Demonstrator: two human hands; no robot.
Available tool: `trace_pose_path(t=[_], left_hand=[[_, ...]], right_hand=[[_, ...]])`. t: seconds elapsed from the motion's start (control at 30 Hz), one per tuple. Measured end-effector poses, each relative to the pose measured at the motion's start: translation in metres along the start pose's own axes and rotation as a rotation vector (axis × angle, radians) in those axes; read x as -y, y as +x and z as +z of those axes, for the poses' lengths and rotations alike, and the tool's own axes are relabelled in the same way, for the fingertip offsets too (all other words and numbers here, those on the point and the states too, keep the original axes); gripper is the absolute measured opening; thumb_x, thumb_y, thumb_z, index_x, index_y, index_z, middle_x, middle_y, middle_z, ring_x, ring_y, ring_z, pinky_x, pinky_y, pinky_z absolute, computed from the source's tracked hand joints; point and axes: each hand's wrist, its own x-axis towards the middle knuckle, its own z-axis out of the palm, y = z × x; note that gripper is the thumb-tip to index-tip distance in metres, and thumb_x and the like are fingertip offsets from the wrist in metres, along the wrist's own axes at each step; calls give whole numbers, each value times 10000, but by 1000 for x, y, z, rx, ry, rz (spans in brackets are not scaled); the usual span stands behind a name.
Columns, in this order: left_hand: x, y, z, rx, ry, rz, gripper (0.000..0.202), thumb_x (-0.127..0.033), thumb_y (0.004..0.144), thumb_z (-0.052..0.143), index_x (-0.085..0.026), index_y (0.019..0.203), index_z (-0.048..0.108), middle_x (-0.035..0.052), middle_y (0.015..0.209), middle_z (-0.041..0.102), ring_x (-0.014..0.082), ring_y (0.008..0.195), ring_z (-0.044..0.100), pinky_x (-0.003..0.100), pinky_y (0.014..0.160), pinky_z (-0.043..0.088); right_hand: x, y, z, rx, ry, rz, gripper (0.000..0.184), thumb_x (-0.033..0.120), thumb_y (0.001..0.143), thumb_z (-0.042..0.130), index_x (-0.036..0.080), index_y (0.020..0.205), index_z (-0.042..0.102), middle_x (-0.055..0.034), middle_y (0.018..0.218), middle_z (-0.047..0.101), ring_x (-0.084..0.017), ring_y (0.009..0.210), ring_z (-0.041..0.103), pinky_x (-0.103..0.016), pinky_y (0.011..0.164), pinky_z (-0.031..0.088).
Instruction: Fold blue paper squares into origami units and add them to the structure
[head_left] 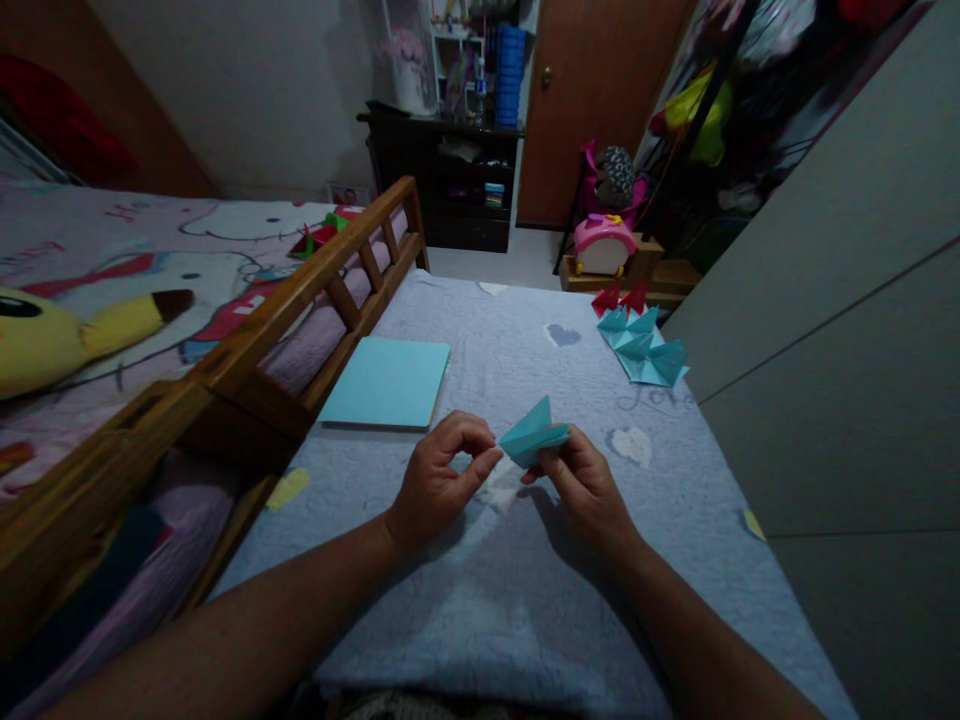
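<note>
Hands meet over a pale bedsheet: left hand and right hand both pinch a folded teal paper triangle between them, fingers closed on its edges. A teal paper stack lies far left, folded teal pieces far right.

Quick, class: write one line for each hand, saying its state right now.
Left hand: shut, pinching the folded teal paper.
Right hand: shut, gripping the same paper.

Teal folded paper; seemingly fanned, above bedspread
</note>
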Motion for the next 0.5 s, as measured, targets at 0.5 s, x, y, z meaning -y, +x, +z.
trace_pose_path(t=[0.5], left_hand=[[-2, -1, -1, -38, 177, 186, 116, -120, 919, 644, -191, 1009, 665, 29, 911, 677, 141, 820, 650, 254, 726, 545]], right_hand=[[-4, -1, 4, -51, 105, 0, 145, 360, 924, 603, 222, 968, 617, 10, 866, 618, -135, 707, 652, -304, 691, 566]])
